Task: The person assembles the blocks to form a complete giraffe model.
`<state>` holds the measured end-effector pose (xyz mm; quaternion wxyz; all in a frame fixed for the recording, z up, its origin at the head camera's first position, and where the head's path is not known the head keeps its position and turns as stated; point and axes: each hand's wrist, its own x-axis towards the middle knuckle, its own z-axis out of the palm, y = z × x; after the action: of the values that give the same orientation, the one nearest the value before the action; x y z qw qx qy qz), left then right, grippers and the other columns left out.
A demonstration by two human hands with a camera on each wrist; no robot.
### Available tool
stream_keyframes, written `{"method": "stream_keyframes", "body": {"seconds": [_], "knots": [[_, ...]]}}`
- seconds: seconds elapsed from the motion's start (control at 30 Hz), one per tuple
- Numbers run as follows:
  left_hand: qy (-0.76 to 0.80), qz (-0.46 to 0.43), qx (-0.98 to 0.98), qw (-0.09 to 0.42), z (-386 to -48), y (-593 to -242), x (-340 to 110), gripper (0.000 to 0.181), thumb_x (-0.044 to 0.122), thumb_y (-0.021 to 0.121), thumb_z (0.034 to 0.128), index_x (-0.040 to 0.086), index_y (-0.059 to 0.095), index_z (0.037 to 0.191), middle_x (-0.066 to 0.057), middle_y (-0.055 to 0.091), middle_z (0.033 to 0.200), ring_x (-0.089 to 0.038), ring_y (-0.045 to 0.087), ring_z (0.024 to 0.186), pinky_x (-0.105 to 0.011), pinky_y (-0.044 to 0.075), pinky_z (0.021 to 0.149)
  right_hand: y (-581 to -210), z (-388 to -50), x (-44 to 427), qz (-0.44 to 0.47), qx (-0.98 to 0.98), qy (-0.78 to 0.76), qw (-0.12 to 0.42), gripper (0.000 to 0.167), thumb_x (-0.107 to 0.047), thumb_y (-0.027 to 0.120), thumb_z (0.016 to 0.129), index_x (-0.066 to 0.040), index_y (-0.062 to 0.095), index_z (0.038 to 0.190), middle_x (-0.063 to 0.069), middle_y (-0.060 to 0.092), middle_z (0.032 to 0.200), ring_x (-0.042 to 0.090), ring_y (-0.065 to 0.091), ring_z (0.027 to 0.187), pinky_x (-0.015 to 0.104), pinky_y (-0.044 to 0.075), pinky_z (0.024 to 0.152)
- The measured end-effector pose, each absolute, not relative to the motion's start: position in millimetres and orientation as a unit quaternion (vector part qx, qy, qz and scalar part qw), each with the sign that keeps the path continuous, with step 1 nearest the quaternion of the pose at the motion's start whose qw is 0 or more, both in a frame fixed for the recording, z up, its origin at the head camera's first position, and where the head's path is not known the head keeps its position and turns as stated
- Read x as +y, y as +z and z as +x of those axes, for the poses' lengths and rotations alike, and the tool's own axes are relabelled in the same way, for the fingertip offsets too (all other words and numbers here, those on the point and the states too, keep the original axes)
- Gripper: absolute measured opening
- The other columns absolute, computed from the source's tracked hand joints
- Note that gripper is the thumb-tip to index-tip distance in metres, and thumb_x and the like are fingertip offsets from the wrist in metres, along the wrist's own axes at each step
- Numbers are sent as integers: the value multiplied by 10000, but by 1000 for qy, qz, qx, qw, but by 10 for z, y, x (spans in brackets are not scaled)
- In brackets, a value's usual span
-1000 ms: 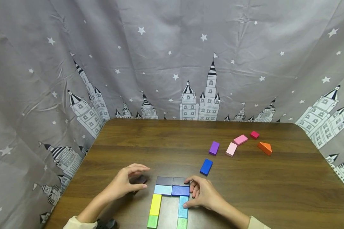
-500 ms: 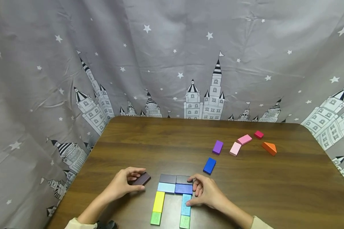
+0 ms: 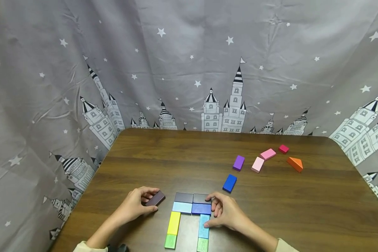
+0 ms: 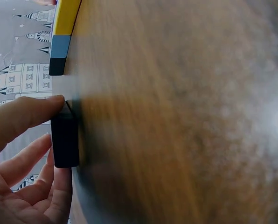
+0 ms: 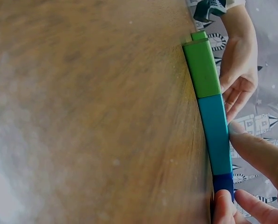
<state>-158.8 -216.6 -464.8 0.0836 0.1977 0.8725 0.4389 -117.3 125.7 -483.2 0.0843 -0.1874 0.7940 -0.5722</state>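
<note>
My left hand (image 3: 135, 203), lower left of centre in the head view, pinches the brown block (image 3: 155, 198) between thumb and fingers; the left wrist view confirms thumb on one side, fingers on the other. I judge that this grip by the sides keeps the block steady. Whether it rests on the worktop (image 3: 163, 157) or sits just above it, I cannot tell. It is apart from the assembled blocks, to their left.

My right hand (image 3: 226, 210), right of lower centre, is spread, with fingers loosely bent. The thumb touches the teal block (image 3: 204, 227); the index fingertip lies at the right end of the right grey block (image 3: 200, 198). I take this as bracing the corner, so the pieces stay aligned.

The assembly forms a squared arch. Across its top, the left grey block (image 3: 184, 197) adjoins the right one; below them are the light blue block (image 3: 182, 207) and the blue block (image 3: 201, 209). The yellow block (image 3: 174, 223) and left green block (image 3: 170, 241) form one leg; teal and the right green block (image 3: 203, 245) form the other. Close contact appears to keep the lines straight.

Loose pieces, including the purple block (image 3: 238, 163) and orange triangle (image 3: 295, 163), lie right of centre, well clear of my left hand.
</note>
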Motion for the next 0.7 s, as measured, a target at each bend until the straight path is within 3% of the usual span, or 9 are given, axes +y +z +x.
{"method": "stream_keyframes", "body": {"seconds": [0.7], "knots": [[449, 214, 865, 65, -1551, -4676, -2063, 456, -35, 824, 759, -76, 670, 1187, -195, 660, 1106, -282, 653, 936, -333, 573, 790, -4843, -1185, 1264, -190, 795, -570, 85, 662, -68, 971, 580, 15, 629, 1140, 66, 582, 806, 95, 535, 583, 214, 493, 510]]}}
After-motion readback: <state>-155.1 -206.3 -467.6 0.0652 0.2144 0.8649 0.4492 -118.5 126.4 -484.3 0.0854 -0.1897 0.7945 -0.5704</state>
